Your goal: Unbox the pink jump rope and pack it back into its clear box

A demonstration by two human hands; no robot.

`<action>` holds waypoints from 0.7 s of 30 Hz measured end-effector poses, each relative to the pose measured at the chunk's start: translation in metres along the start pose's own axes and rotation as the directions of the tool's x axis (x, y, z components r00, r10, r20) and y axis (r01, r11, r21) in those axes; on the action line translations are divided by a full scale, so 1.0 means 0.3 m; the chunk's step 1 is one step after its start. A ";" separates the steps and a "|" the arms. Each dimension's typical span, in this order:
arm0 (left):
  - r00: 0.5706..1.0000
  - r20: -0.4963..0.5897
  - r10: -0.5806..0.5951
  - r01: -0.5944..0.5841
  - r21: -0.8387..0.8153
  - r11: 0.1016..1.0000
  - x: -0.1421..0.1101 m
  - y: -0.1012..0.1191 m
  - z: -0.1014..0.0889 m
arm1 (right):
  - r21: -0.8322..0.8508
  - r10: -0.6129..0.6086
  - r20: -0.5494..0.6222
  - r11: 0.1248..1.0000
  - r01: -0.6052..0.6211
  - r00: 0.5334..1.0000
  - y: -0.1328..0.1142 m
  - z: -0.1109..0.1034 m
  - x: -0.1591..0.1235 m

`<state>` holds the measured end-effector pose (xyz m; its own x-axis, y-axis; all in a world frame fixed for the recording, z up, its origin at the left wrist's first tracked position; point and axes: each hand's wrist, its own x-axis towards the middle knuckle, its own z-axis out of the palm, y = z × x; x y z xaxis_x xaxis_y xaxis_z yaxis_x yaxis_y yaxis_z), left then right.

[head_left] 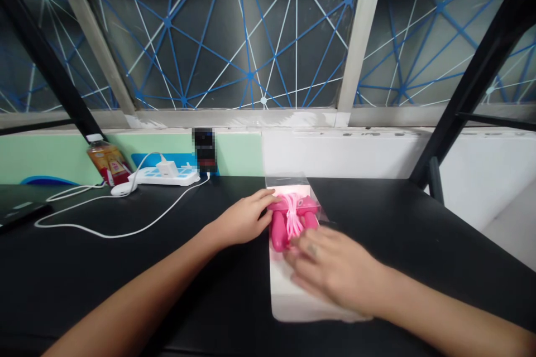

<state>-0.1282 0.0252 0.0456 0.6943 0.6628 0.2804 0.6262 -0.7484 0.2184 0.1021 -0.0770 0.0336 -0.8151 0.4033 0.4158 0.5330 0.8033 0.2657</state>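
Note:
A clear plastic box [293, 195] on a white base [305, 304] lies on the black table. Inside it sits a pink skipping rope [292, 217], with a coil of thin cord tied between pink handles [278, 231]. My left hand [240, 218] grips the box's left side, its fingertips curling against the clear wall. My right hand [330, 268], slightly blurred, lies across the front of the box with fingers spread and hides part of the lid and base.
Behind the box are a white power strip [163, 177] with a plugged-in charger, a juice bottle [108, 162] and a pixelated dark device [205, 149]. A white cable [113, 232] loops across the black table [125, 290]. A dark flat device [20, 206] lies at the left.

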 end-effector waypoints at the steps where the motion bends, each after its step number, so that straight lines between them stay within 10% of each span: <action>1: 1.000 -0.004 -0.005 0.005 0.006 1.000 0.002 -0.002 0.002 | 0.128 -0.061 0.033 0.990 0.056 0.998 -0.016 -0.009 -0.009; 5: 1.000 0.001 -0.009 0.009 0.042 0.999 0.008 0.000 0.006 | 0.366 -0.148 0.177 0.928 0.074 0.973 -0.060 -0.032 -0.027; 21: 0.992 -0.012 0.128 -0.128 -0.002 0.992 -0.006 0.048 0.011 | 0.336 0.180 0.337 0.894 -0.297 0.924 0.006 -0.016 -0.013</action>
<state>-0.1193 0.0134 0.0452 0.7645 0.5613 0.3170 0.5314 -0.8271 0.1831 0.1072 -0.0793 0.0367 -0.7336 0.6653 0.1386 0.6423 0.7454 -0.1784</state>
